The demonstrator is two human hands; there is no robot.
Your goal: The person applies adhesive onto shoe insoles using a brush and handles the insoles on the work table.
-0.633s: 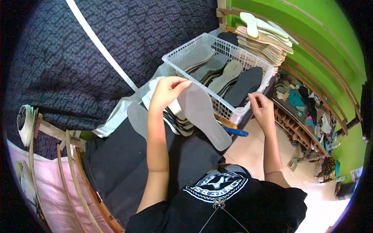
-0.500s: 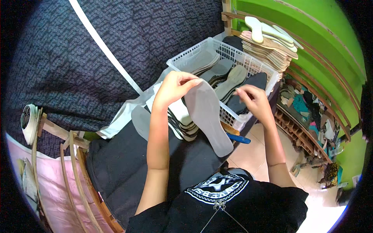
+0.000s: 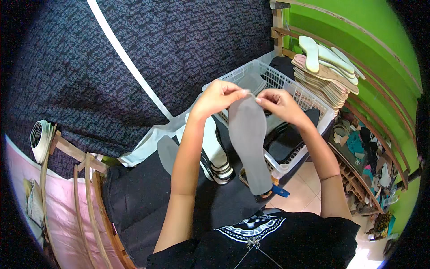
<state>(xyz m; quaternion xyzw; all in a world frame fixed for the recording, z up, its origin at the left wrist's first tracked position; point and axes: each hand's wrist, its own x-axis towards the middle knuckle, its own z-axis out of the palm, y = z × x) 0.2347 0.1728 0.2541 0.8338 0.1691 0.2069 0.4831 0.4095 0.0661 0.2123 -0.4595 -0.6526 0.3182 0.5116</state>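
Observation:
A grey shoe insole hangs in front of me, its wide end up and its narrow end down over the dark cloth. My left hand pinches the top edge between thumb and fingers. At that same edge, a little to the right, my right hand is closed with thumb and fingertips together. A thin pale sliver shows between the two sets of fingertips; what it is I cannot make out. Left of the hanging piece lies a pile of white and black insoles. Another grey insole is partly behind my left forearm.
Behind my hands stands a white plastic basket with more insoles inside. A tall stack of insoles rises beyond it. A blue-handled tool sticks out at the table edge. Shelves with scraps line the right side.
My right hand has moved left and closed at the insole's top edge beside my left hand. The insole now hangs more upright and slightly lower in the view.

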